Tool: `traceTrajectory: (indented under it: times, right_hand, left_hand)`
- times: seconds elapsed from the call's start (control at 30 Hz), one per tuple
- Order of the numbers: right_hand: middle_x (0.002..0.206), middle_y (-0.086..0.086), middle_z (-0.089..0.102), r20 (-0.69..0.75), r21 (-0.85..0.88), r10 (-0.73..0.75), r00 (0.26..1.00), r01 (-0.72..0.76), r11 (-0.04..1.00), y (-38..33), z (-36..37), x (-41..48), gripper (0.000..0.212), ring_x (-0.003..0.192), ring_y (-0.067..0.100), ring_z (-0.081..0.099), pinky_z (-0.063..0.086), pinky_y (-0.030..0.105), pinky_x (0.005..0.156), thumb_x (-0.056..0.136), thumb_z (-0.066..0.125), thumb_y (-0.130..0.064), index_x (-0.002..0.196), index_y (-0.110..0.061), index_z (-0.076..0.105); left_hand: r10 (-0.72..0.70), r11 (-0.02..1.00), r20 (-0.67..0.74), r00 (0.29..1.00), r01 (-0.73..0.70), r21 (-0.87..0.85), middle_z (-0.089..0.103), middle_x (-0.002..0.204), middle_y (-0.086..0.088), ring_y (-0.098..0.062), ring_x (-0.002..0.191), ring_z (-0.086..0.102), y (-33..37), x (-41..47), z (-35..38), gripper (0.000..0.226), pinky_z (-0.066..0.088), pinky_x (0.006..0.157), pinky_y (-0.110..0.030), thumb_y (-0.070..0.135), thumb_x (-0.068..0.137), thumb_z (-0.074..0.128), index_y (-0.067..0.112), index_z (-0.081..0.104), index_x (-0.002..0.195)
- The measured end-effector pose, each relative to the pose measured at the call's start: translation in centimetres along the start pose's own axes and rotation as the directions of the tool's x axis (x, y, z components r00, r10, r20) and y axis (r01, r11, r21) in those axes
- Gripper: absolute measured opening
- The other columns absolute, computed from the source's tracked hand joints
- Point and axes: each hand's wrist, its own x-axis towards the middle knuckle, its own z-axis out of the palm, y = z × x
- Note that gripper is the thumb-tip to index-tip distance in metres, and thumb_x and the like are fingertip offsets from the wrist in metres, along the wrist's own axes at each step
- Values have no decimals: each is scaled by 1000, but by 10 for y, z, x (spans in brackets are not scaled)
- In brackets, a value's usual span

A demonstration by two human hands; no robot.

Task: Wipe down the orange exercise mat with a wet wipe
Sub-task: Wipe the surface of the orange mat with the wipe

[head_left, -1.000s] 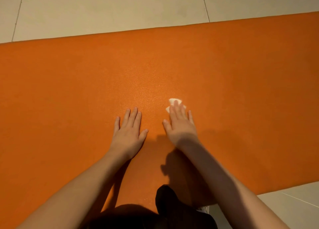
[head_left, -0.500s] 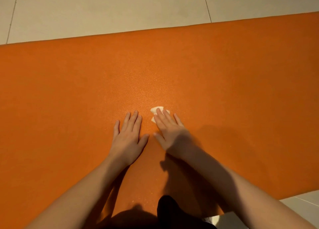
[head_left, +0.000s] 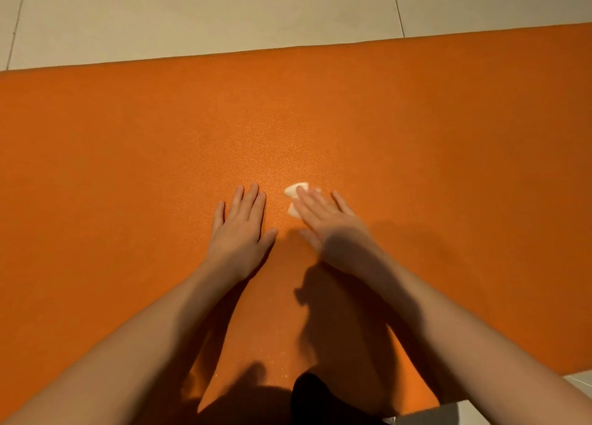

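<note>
Nearest to you, at the bottom edge, a dark garment (head_left: 320, 399) shows between your two forearms (head_left: 144, 344); it is too cut off to ID. Both forearms are bare and run up and inward from the bottom corners, w/ heavy shadows (head_left: 336, 312) cast on the orange mat (head_left: 128, 152) between and beside them. A sliver of pale tiled floor (head_left: 576, 381) shows at bottom right, just past the mat's near edge. Further up, approx. mid-frame, your left hand (head_left: 238, 229) lies palm down on the mat: released, fingers straight and close together, thumb out to the right, holding nothing. Your right hand (head_left: 330, 226) sits just beside it, w/ a narrow strip of mat between them. It is also palm down w/ fingers straight, not curled round anything, pressing flat on the wet wipe (head_left: 294, 191). This hand is slightly blurred, so fine finger detail can't be read. The wipe is white and bunched, lying on the mat under the index-side fingers; part of it shows past the fingertips and at the hand's left side, facing the left hand. Beyond the hands the mat runs across the full width, its far edge rising slightly to the right. Past that edge lies the same tiled floor, w/ thin grout lines (head_left: 397, 8) and small light reflections at the top.
</note>
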Motion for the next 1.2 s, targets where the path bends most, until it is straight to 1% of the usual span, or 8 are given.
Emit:
traceTrajectory:
  times: [0.17,0.37,0.57,0.73,0.8,0.97,1.1,1.2]
  right_hand:
    - [163,1,-11,-101,66,395,913,-390,919,18,-5,27,63,150,17,-11,-13,38,118,103,20,-43,156,-16,1]
    - [161,-1,7,-92,-50,2,996,-6,999,8,0,24,73,150,19,10,-9,39,118,93,13,-52,155,-14,21]
    - [163,3,-11,-134,32,388,912,-387,922,25,-15,46,64,150,18,-11,-14,39,117,104,26,-42,156,-15,0]
    - [163,-2,1,-62,-68,17,998,-21,997,9,-10,35,67,151,16,1,-12,37,118,98,14,-50,156,-16,11]
    - [163,-4,0,-89,-92,35,995,-43,995,30,-17,42,65,151,15,1,-14,37,117,97,16,-45,156,-19,9]
    - [161,-1,-14,-142,26,354,924,-354,935,27,-17,59,65,150,18,-10,-13,43,118,103,27,-44,156,-16,0]
    - [160,-1,3,-81,-76,-18,997,12,997,19,-14,47,75,150,19,8,-6,43,120,93,13,-56,155,-13,18]
    - [162,1,12,-147,-127,9,989,-28,992,51,-29,57,66,150,21,14,-8,43,118,97,17,-48,154,-15,23]
  left_hand:
    - [60,997,-61,996,-58,42,-6,163,2,-12,145,-19,-4,-6,8,83,-9,119,-42,61,87,1,15,8,157]
    - [56,998,-78,995,-53,38,0,164,0,-15,148,-15,-3,-6,10,81,-9,118,-42,59,89,3,15,12,157]
    - [52,998,-77,996,-54,-23,1,165,3,-14,150,-12,-5,0,5,84,-10,118,-39,63,85,7,18,13,157]
    - [73,997,-106,992,-71,19,6,164,0,-15,149,-10,-8,-3,12,75,-8,119,-41,58,94,14,15,19,156]
    - [75,997,-104,992,-73,21,5,164,0,-15,149,-10,-7,-2,13,75,-8,119,-42,58,94,14,15,19,156]
    - [95,995,-110,989,-99,-31,2,164,3,-13,149,-13,-10,2,6,76,-13,118,-38,60,93,14,17,14,156]
    - [69,997,-113,991,-72,-18,-3,164,3,-14,149,-13,-11,28,-14,68,-12,118,-40,50,102,30,17,7,157]
    - [66,997,-59,996,-64,43,-10,164,2,-17,150,-15,-14,43,-22,70,-12,118,-42,48,102,31,18,0,157]
